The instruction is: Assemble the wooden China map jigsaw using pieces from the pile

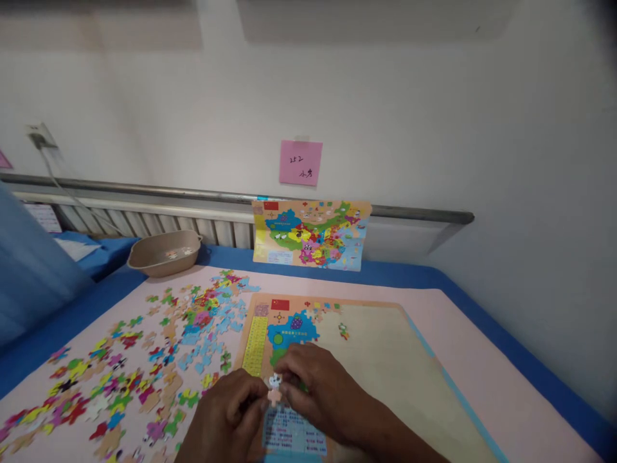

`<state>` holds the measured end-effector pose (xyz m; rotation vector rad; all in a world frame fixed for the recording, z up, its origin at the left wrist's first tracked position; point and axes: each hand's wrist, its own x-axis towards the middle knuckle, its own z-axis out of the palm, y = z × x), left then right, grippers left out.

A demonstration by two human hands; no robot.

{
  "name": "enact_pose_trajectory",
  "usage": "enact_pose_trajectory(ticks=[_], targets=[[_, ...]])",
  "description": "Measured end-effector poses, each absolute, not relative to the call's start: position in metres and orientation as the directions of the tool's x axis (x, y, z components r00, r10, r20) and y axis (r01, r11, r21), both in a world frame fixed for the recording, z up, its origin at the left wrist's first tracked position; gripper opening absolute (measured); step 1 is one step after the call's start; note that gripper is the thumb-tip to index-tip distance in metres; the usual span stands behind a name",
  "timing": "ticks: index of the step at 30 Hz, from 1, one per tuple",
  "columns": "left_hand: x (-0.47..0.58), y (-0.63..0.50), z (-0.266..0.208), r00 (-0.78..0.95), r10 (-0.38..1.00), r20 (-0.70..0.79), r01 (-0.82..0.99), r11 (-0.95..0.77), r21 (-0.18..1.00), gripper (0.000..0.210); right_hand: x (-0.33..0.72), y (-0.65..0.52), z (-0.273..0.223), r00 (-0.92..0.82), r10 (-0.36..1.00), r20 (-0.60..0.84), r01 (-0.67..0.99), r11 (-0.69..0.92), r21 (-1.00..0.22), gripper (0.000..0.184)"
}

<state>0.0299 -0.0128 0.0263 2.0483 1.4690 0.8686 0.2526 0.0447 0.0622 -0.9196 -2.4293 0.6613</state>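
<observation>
A small white and peach puzzle piece (pixel 274 389) is pinched between my two hands, over the left part of the puzzle board (pixel 385 366). My left hand (pixel 229 411) grips it from the left, fingers curled. From the right, my right hand (pixel 318 382) holds it between thumb and fingers. Under and beyond my hands, the board's left side carries joined map pieces, with a blue region (pixel 294 331) and a yellow strip (pixel 255 344). A green and red loose piece (pixel 343 331) lies on the bare backing. My right hand hides part of the map.
Many loose puzzle pieces (pixel 116 386) spread across the pink tabletop at left. Behind them stands a brown basin (pixel 164 254) with a few pieces inside. A printed map (pixel 311 235) leans against the wall under a pink note (pixel 301 163). A metal rail (pixel 212 194) runs along the wall.
</observation>
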Motion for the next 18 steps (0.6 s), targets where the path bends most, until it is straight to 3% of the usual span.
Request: enact_pose_trajectory(ticks=[3,6,12,18], targets=[[0.029,-0.014,0.034,0.197,0.947,0.252,0.652,-0.319,0.688,0.02,0.273,0.062,0.071,-0.643,0.743,0.187,0.579,0.631,-0.516,0.007],[0.024,-0.017,0.048,0.118,0.952,0.283,0.662,-0.288,0.692,0.022,0.305,0.084,0.081,-0.5,0.863,0.075,0.764,0.48,-0.431,0.014],[-0.019,-0.014,0.076,-0.046,0.909,0.414,0.684,-0.273,0.677,0.021,0.339,0.1,0.079,-0.416,0.909,-0.007,0.839,0.381,-0.388,0.012],[-0.101,-0.001,0.06,-0.21,0.779,0.591,0.871,-0.125,0.475,0.031,0.338,0.099,0.066,-0.44,0.898,-0.007,0.838,0.407,-0.363,0.014]])
